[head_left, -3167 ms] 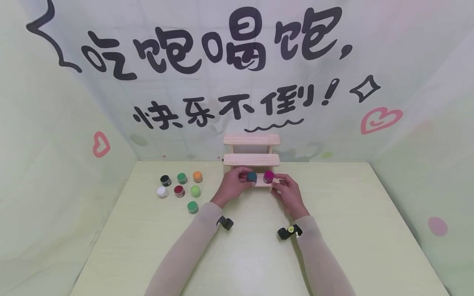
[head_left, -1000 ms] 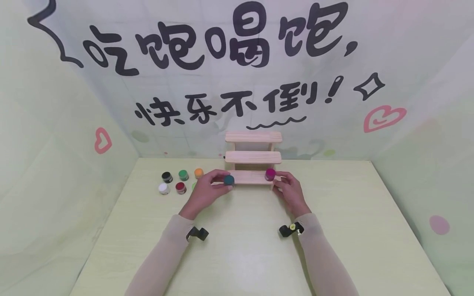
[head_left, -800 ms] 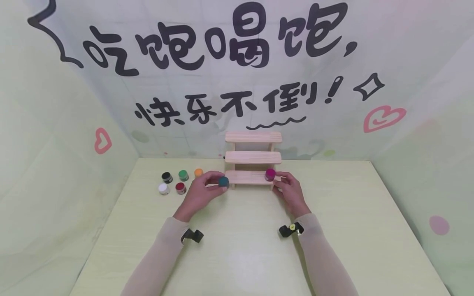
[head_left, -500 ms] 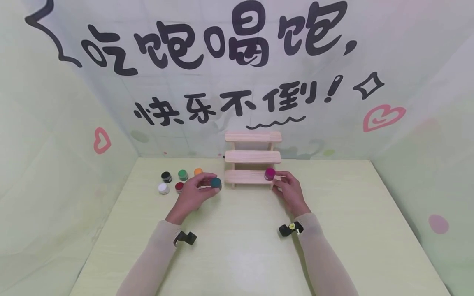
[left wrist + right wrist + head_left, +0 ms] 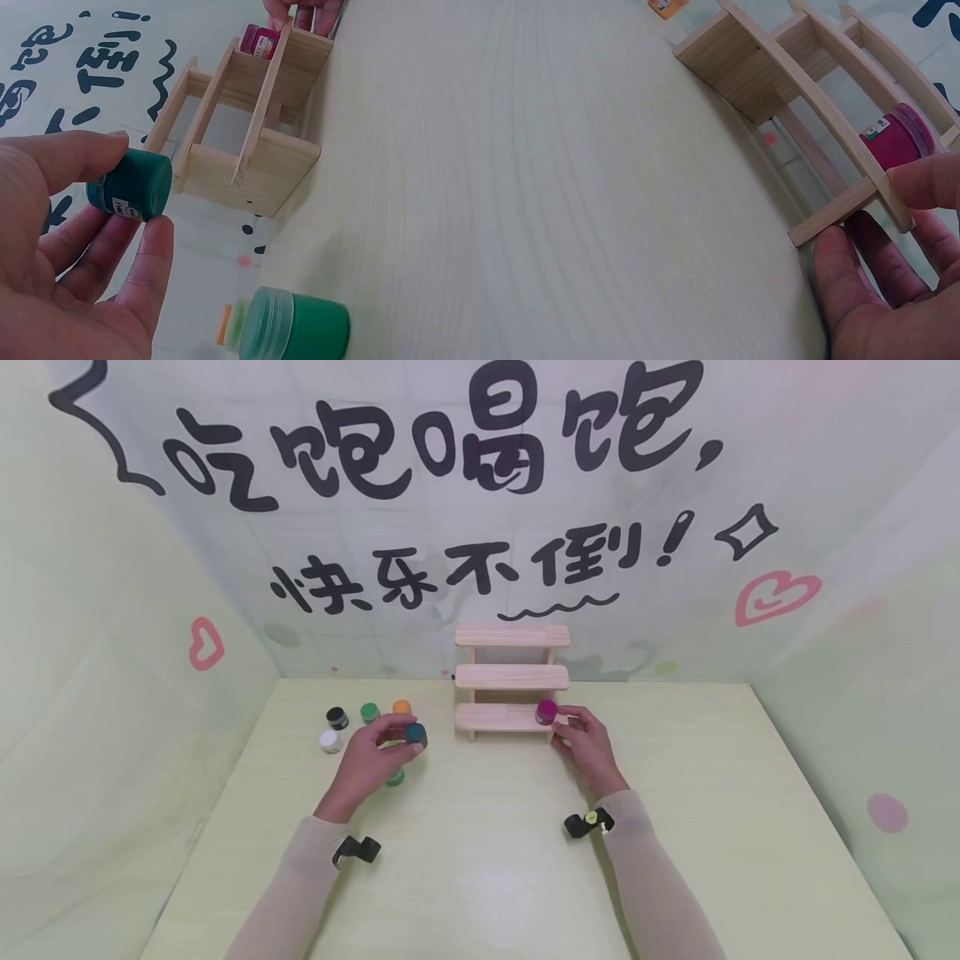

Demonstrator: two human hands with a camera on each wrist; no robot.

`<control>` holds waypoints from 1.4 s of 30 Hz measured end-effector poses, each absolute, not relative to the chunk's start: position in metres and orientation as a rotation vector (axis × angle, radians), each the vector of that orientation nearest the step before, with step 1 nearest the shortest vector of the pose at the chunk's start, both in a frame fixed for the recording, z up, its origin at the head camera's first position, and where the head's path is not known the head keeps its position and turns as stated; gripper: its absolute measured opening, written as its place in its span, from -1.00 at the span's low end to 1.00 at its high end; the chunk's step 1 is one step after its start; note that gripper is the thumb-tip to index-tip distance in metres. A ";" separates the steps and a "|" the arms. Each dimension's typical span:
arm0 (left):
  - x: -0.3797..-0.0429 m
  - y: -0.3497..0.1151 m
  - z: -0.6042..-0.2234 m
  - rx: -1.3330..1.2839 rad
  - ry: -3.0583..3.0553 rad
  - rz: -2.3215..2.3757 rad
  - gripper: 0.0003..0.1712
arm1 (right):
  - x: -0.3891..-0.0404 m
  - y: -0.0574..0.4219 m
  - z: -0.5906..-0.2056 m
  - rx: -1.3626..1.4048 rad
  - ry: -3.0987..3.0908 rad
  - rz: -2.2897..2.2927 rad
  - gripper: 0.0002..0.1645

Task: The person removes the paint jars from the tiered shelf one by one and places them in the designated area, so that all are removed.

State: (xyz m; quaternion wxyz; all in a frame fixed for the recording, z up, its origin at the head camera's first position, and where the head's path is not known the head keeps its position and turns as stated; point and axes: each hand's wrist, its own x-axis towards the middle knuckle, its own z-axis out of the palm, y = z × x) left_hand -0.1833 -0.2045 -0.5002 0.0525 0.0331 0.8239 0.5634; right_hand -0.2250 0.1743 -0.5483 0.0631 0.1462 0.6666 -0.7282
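Observation:
My left hand pinches a teal paint jar between thumb and fingers, above the table on the left. In the left wrist view the teal jar lies tipped in the fingers, its label showing. A three-step wooden rack stands against the back wall. On the right end of its lowest step sits a magenta paint jar. There my right hand grips the end of that step. The right wrist view shows the thumb on the board beside the magenta jar and fingers at the leg below.
Left of the rack, a black jar, a white jar, a green jar and an orange jar stand on the table. Another green jar is partly hidden below my left hand. A printed cloth hangs behind.
My left hand has carried the teal jar left, from the lowest step to over the loose jars, covering some of them. My right hand and the magenta jar have stayed put.

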 end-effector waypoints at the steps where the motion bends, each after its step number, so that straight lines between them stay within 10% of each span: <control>1: -0.182 -0.206 -0.501 0.091 2.511 1.710 -0.46 | -0.225 0.174 -0.548 0.441 2.014 -2.200 -0.56; 42: -0.152 -0.273 -0.539 -0.152 2.634 1.582 -0.44 | -0.225 0.175 -0.546 0.464 2.028 -2.174 -0.54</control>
